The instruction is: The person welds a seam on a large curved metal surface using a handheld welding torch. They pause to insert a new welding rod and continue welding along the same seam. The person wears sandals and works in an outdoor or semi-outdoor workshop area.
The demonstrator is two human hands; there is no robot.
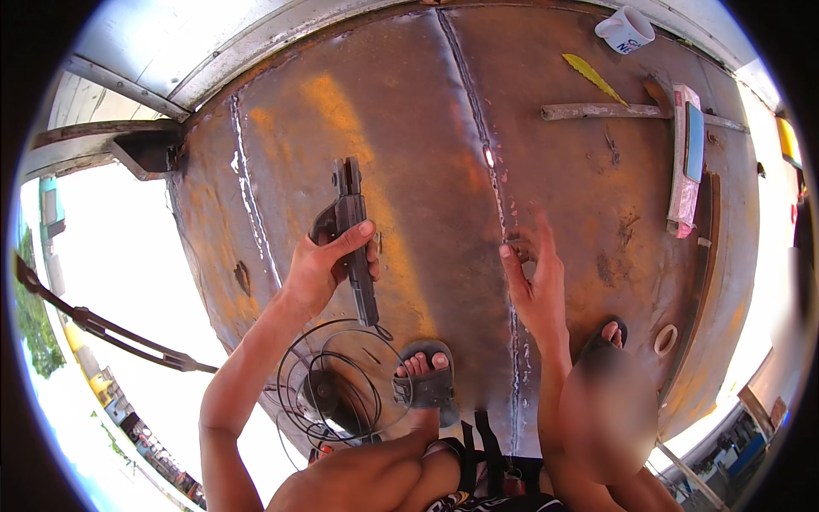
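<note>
My left hand point(322, 260) is wrapped round a black welding electrode holder point(351, 230), its jaws pointing away from me. No rod shows in those jaws. Over the long weld seam point(469, 85) in the rusty steel plate point(426, 205) hovers my right hand point(539, 277). Its fingertips are smeared by motion, and whether something small sits between thumb and finger cannot be made out. Farther up the seam, beyond that hand, one bright spot point(489, 157) glows. A black cable point(290, 363) lies in loops below the electrode holder.
At the right lie a pink-and-white packet point(682, 188) with a blue flat item point(694, 143), a stick point(597, 111), a yellow strip point(595, 78) and a tan ring point(665, 340). A white mug point(625, 32) stands far right. My sandalled feet rest on the plate; another weld seam point(247, 188) runs left.
</note>
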